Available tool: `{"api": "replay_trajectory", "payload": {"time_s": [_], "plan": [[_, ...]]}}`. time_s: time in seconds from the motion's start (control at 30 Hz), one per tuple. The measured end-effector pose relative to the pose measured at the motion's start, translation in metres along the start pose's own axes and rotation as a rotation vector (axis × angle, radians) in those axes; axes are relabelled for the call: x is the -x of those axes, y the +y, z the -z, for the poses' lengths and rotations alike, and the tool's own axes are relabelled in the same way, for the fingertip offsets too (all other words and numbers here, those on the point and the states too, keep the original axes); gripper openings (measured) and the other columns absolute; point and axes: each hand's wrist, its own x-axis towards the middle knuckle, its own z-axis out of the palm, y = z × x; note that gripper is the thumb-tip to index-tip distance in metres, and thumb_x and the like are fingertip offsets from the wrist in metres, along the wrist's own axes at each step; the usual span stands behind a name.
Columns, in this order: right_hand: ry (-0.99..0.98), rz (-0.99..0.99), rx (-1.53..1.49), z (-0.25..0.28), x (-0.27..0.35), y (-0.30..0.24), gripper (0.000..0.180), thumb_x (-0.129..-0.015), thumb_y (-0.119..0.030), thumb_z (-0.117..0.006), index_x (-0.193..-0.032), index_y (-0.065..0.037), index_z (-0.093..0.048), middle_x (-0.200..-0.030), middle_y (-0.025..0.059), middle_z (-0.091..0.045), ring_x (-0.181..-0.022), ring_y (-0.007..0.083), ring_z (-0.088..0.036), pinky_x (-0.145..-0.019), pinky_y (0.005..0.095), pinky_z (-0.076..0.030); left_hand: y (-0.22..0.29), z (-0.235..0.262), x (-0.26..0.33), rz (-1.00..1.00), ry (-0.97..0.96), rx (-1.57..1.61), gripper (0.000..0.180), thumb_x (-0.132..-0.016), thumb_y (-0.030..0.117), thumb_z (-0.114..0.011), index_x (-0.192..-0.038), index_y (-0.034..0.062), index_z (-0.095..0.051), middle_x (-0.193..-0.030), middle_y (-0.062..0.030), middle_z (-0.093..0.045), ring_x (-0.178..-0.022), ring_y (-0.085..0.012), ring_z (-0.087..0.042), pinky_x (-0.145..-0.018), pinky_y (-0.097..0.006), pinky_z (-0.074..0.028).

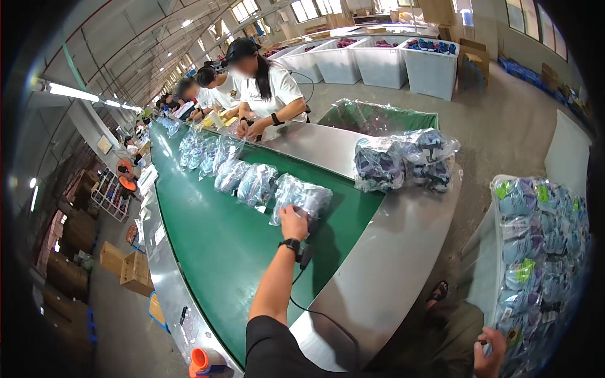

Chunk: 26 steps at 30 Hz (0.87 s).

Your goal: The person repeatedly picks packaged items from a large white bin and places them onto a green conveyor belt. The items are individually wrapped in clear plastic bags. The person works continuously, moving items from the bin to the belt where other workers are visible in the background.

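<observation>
My left hand (293, 222) reaches out over the green conveyor belt (208, 233), its fingers closed on the near side of a clear plastic bag (304, 196). Pale blue and purple items, which look like shoes, show through the film. Beyond it, several similar bags (255, 184) lie in a row along the belt. At the lower right, my right hand (490, 353) is curled beside a light-coloured bin (495, 242) filled with bagged pale blue shoes (522, 242), some with green labels. Whatever its fingers hold is too small to make out. A dark device with a cable is at my left wrist.
Bagged dark shoes (406, 160) are stacked on the metal table (403, 233) at the right. A co-worker (268, 94) stands across the belt, with others further along. Large white bins (432, 69) line the back. An orange container (205, 361) sits at the near left edge.
</observation>
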Motion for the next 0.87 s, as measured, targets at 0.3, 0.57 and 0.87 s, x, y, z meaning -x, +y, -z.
{"api": "replay_trajectory", "payload": {"time_s": [0.3, 0.57, 0.87], "plan": [[0.078, 0.080, -0.055, -0.001, 0.010, -0.012, 0.041, -0.079, -0.002, -0.072, -0.120, 0.000, -0.064, -0.093, 0.0146, -0.068, -0.085, 0.0345, -0.065, -0.078, 0.0412, -0.051, 0.094, 0.063, 0.128, 0.580, -0.568, 1.442, 0.079, -0.100, 0.064, -0.056, -0.156, 0.0124, -0.036, -0.159, -0.0119, -0.038, -0.141, -0.0332, -0.044, -0.111, -0.055, -0.043], [0.139, 0.211, -0.145, 0.018, 0.007, -0.040, 0.039, -0.078, -0.002, -0.078, -0.116, -0.001, -0.069, -0.093, 0.0118, -0.069, -0.086, 0.0311, -0.067, -0.076, 0.0386, -0.054, 0.099, 0.078, 0.122, 0.692, -0.602, 1.516, 0.048, -0.098, 0.037, -0.059, -0.136, 0.0083, -0.058, -0.126, -0.0124, -0.071, -0.110, -0.0320, -0.069, -0.097, -0.048, -0.056], [0.263, 0.760, -0.100, -0.001, -0.021, -0.096, 0.038, -0.081, -0.020, -0.080, -0.115, -0.008, -0.071, -0.104, 0.0053, -0.067, -0.097, 0.0238, -0.068, -0.085, 0.0374, -0.055, 0.158, 0.107, 0.203, 0.640, -1.113, 1.887, 0.063, -0.093, 0.041, -0.056, -0.148, 0.0099, -0.053, -0.136, -0.0146, -0.067, -0.117, -0.0340, -0.069, -0.096, -0.056, -0.059]]}}
